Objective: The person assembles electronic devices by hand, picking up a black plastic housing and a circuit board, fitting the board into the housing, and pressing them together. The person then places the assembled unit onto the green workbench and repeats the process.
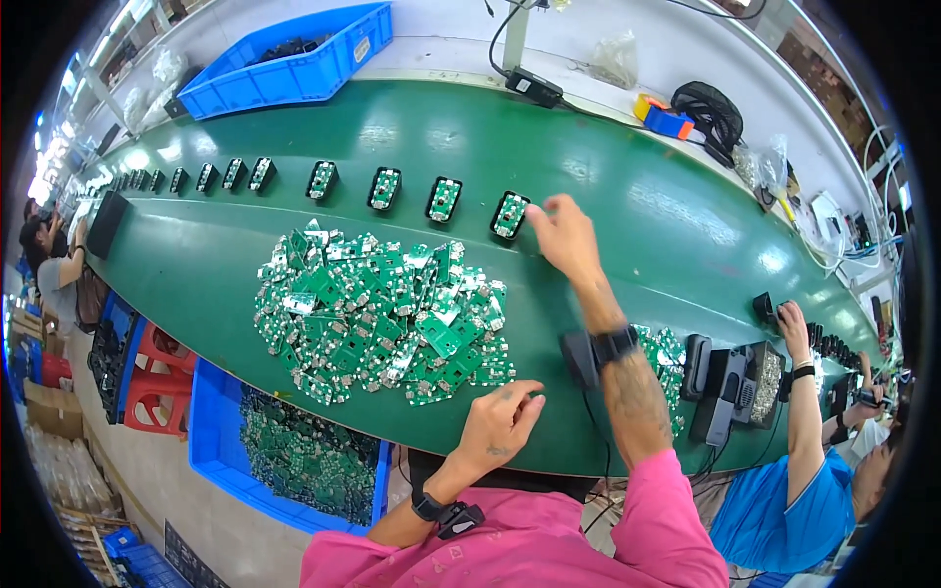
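My right hand (567, 235) is over the green table, just right of a small black case (510, 216) with a green circuit board set in it. Its thumb reaches the case's right edge, and no object shows in the fingers. Nearer to me, my left hand (498, 427) hovers by the table's front edge with loosely curled fingers, thumb and forefinger apart and nothing visible between them. Beside it spreads a big heap of loose green circuit boards (382, 314). More black cases with boards, such as this one (444, 200), form a row running away to the left.
Blue bins stand at the back left (284, 69) and below the front edge, the lower one (221, 451) full of boards. A black block-shaped device (580, 361) is by my right forearm. A co-worker in blue (784, 514) reaches over the table at right. Tape rolls (665, 118) lie behind.
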